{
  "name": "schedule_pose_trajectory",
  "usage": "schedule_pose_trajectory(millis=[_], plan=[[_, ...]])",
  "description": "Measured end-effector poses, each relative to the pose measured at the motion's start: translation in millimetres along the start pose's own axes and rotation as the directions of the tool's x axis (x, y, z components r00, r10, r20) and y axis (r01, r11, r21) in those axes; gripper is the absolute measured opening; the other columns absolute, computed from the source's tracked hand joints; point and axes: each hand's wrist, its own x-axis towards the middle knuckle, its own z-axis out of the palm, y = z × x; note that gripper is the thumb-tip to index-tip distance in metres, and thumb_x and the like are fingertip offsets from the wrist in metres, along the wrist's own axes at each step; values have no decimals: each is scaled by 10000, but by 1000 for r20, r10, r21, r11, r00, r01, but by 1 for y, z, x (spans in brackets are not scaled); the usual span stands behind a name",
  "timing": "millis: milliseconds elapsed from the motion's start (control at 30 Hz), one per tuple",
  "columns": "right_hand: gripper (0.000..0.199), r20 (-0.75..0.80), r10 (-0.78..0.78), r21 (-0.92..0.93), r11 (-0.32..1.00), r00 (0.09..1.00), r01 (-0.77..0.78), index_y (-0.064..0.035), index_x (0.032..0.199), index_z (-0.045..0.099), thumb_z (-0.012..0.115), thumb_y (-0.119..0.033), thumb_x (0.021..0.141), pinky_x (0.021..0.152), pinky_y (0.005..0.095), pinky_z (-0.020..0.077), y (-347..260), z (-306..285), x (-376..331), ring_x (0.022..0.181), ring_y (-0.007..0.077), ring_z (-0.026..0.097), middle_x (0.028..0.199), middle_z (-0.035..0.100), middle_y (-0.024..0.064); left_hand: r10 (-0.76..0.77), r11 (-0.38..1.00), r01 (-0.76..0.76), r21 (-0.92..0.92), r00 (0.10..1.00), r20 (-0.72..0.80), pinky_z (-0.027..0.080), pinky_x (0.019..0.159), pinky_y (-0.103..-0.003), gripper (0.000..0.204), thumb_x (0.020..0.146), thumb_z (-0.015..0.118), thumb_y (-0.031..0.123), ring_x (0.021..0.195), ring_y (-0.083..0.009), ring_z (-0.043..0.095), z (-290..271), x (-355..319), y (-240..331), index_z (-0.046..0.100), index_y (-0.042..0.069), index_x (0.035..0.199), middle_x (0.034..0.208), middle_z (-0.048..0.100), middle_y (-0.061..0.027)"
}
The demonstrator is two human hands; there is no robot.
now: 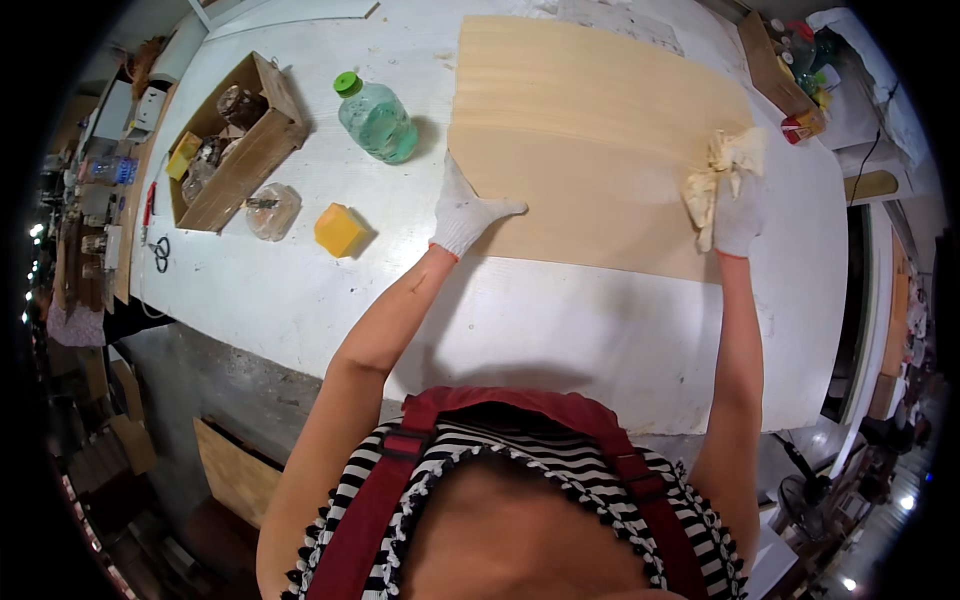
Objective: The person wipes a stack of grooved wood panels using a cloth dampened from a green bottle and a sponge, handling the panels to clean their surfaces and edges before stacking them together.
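Observation:
A thin, pale wooden board (590,150) lies flat on the white table (560,320). My left hand (466,208), in a white knit glove, rests at the board's left edge with its thumb stretched out over the wood. At the board's right edge, my gloved right hand (738,212) is closed on a crumpled cream rag (735,152), which touches the surface. Left of my left hand are a yellow sponge (341,231) and a greenish plastic bottle (378,118) with a green cap.
A wooden box (240,165) with jars and a yellow block stands at the left, beside a round clear container (272,212). Scissors (161,253) lie near the table's left edge. Another box (770,65) with bottles sits at the far right. A fan (803,497) stands below right.

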Motion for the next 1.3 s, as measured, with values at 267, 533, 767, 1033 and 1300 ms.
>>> schedule_pose_trajectory(millis=[267,533,767,1033,1300], plan=[[177,-29,-432,640,685,902,348,-100,896,669,623,-180,745,771,447,458,-262,21,35,859,302,596,863,620,100,-131,991,127,41,987,97,414,1051,-354,1056,569,919,289,1277,-282,462,6,8,-31,339,26,1412,1398,464,-139],[81,-179,-354,556,733,918,391,-139,828,613,571,-124,761,633,401,454,-255,29,47,722,262,573,787,584,64,-121,985,120,124,993,-1,508,902,-340,697,638,888,213,1019,-228,638,6,4,-22,566,-6,1216,1127,671,-114],[285,182,18,-208,978,983,21,-56,1149,635,537,-215,932,804,418,514,165,50,17,907,319,650,1030,678,149,138,990,-139,-15,989,-47,525,831,-315,641,619,882,176,908,-204,650,13,13,-2,567,-26,1139,1014,679,-117],[617,273,142,-527,850,952,24,-106,1336,506,554,-515,876,954,422,454,27,37,64,1154,330,549,1292,560,153,39,999,-38,-12,997,72,513,845,-325,596,641,878,211,957,-205,628,-3,24,-11,596,-5,1120,1047,665,-101],[661,252,-297,299,929,921,217,7,1160,621,535,-574,858,1022,496,351,-242,77,81,1136,361,511,1203,578,205,-80,996,83,-26,992,97,501,898,-339,939,572,916,312,1056,-227,578,-5,29,-21,397,0,1289,1171,571,-132]])
